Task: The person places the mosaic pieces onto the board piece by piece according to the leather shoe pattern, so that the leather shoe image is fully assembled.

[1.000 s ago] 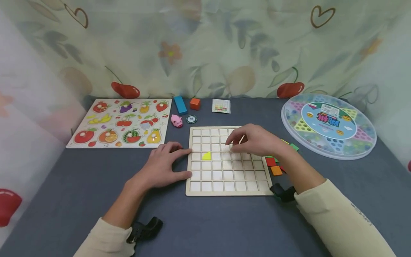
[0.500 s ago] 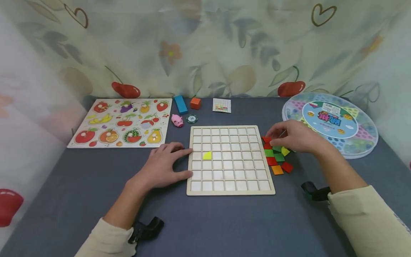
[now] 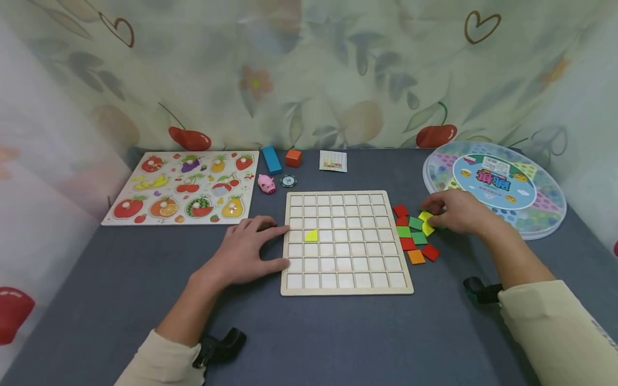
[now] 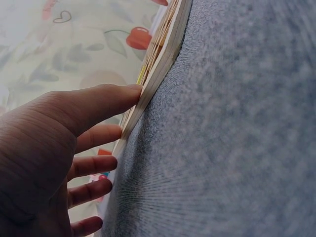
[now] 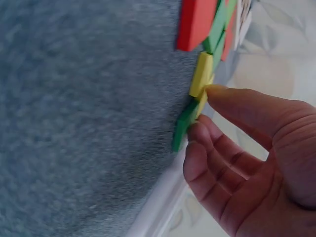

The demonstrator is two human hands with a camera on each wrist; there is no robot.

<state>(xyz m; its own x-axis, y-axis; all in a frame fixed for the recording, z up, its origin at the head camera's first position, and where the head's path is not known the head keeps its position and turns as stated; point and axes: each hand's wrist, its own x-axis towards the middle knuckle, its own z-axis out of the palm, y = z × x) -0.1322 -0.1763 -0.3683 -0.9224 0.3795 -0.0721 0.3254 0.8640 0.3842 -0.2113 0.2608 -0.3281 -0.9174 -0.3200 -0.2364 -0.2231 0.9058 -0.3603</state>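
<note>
A square wooden grid board (image 3: 347,292) lies on the table, with one yellow tile (image 3: 311,235) in a cell towards its left. My left hand (image 3: 246,249) rests at the board's left edge, fingers fairly straight; thumb and index fingertip touch the frame, as the left wrist view also shows. Right of the board lie several loose red, green, yellow and orange tiles (image 3: 416,257). Over the far right of these, my right hand (image 3: 456,212) pinches a yellow tile (image 5: 201,104) between thumb and fingers. Another yellow tile (image 5: 201,74) and a green tile (image 5: 184,123) lie close by.
A fruit puzzle board (image 3: 161,199) lies at the back left. Behind the grid are a blue block (image 3: 272,160), orange block (image 3: 293,157), pink pig (image 3: 266,183), round chip (image 3: 288,181) and small printed card (image 3: 333,161). A round game box (image 3: 494,185) stands back right.
My right hand has moved from above the grid board rightwards to the loose tiles, then slightly further right onto a yellow tile. The left hand has stayed at the board's edge.
</note>
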